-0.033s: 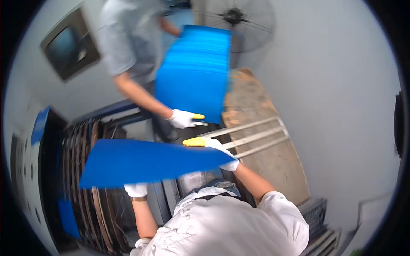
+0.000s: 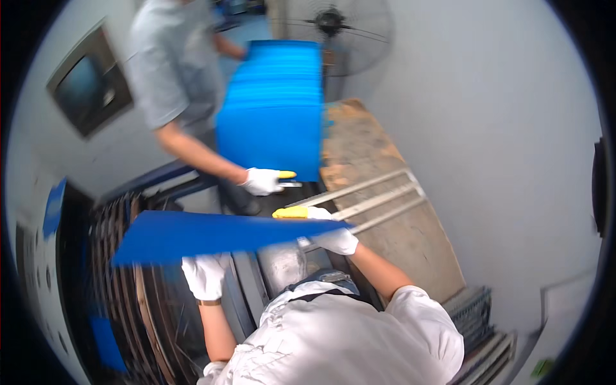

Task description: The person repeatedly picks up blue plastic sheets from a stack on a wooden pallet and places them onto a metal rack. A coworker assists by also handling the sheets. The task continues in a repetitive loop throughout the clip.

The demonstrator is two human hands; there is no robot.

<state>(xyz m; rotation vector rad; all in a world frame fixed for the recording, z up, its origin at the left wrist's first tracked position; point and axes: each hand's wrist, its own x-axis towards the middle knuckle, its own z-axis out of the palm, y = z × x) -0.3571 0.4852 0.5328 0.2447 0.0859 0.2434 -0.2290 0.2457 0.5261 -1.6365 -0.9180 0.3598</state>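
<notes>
I hold a thin blue sheet (image 2: 212,237) in front of me, tilted so that it looks narrow toward its right end. My right hand (image 2: 337,240), in a white glove with yellow fingertips, grips the sheet's right end, with the fingertips showing past its far edge. Under the near edge, toward the left, my left hand (image 2: 205,276) in a white glove holds the sheet; its fingers are mostly hidden behind it. Across from me, a co-worker's gloved hand (image 2: 263,181) is by the lower end of a stack of lighter blue sheets (image 2: 273,128).
A wooden board (image 2: 417,256) on the right bears a pale metal frame (image 2: 378,202). Dark rack slats (image 2: 144,301) stand close to my left arm. Behind the blue stack is a large fan (image 2: 330,22). A wall window (image 2: 86,83) is at the far left.
The blue sheet has tilted and looks narrower, its near left corner higher in view. More of my left glove shows below it. The co-worker and the stack appear farther left as the view shifts.
</notes>
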